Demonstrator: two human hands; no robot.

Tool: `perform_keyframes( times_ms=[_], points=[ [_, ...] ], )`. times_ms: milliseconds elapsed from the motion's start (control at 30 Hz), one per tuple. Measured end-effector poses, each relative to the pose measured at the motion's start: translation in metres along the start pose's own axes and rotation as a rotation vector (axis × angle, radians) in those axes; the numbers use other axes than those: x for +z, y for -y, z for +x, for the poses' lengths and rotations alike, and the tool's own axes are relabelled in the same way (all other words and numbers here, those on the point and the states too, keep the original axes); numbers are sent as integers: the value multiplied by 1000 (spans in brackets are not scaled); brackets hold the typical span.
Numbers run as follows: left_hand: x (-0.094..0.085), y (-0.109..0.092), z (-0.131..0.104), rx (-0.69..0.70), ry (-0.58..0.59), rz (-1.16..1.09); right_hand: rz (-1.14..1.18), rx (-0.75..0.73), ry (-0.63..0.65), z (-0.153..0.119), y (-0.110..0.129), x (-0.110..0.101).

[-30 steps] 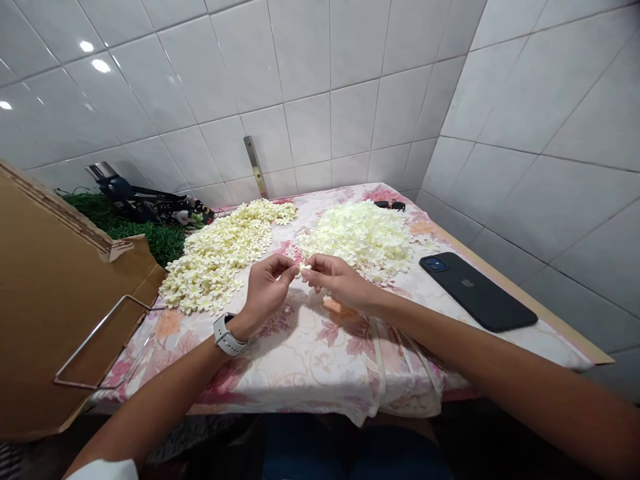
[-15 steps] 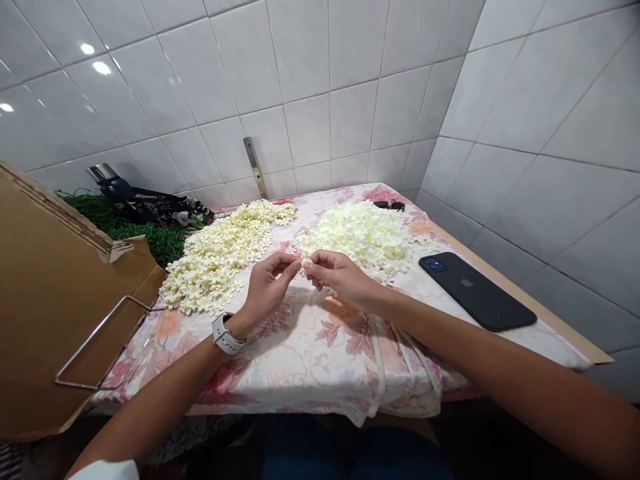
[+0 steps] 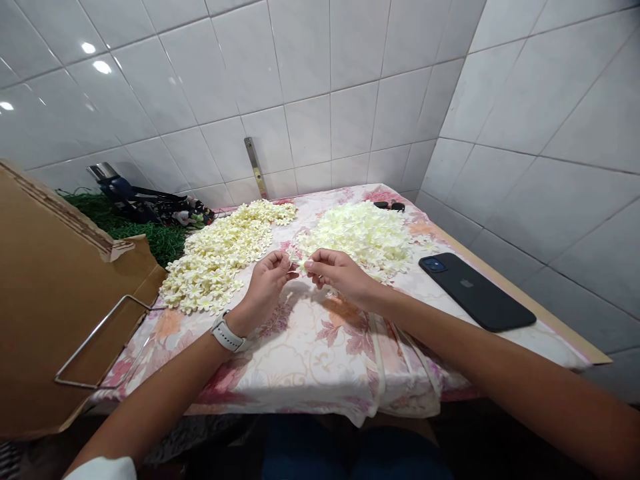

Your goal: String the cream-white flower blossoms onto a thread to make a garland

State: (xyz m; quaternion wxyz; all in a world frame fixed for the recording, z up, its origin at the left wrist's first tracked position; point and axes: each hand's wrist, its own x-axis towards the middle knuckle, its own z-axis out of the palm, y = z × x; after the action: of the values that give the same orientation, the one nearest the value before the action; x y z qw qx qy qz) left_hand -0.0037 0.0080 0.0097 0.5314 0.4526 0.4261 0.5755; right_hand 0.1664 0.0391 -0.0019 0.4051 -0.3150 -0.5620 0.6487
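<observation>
A small pale flower (image 3: pixel 303 265) is pinched between the thumb and fingers of my right hand (image 3: pixel 337 273). Just left of it, my left hand (image 3: pixel 270 280) has its thumb and fingertips pressed together; whatever sits between them is too small to name. Both hands hover over the floral cloth (image 3: pixel 295 353). Beyond my left hand spreads a long pile of cream flowers (image 3: pixel 220 257). A rounder heap of paler, whitish flowers (image 3: pixel 360 233) lies behind my right hand.
At right lies a black phone (image 3: pixel 475 290). Dark glasses (image 3: pixel 390 206) rest behind the pale heap. A cardboard box (image 3: pixel 55 300) with a metal wire frame (image 3: pixel 95 340) stands at left, near green artificial grass (image 3: pixel 150 243) and a dark bottle (image 3: pixel 117 190). A metal strip (image 3: pixel 255 167) leans on the wall.
My left fingertips have drawn slightly apart from my right ones, to the left, and the fingers have curled. The flower at my right fingertips shows more clearly.
</observation>
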Motion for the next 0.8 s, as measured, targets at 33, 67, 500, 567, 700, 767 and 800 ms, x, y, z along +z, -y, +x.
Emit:
perform_keyframes(
  times_ms=[33, 67, 500, 567, 700, 767, 800],
  points=[
    [0, 0, -1, -9, -1, -21, 12, 3, 1, -1, 1, 1],
    [1, -1, -1, -19, 1, -38, 24, 5, 5, -1, 2, 1],
    [-4, -4, 3, -98, 16, -163, 20, 48, -75, 0, 4, 0],
    [-4, -5, 3, -122, -3, -178, 25, 30, -93, 0, 7, -2],
    [-3, -7, 4, -123, -40, -189, 43, -1, -132, -1, 10, -5],
    [-3, -8, 5, -135, -43, -186, 53, -14, -146, 0, 10, -6],
    [-2, -9, 5, -141, -45, -182, 55, -17, -148, 1, 9, -6]
  ],
)
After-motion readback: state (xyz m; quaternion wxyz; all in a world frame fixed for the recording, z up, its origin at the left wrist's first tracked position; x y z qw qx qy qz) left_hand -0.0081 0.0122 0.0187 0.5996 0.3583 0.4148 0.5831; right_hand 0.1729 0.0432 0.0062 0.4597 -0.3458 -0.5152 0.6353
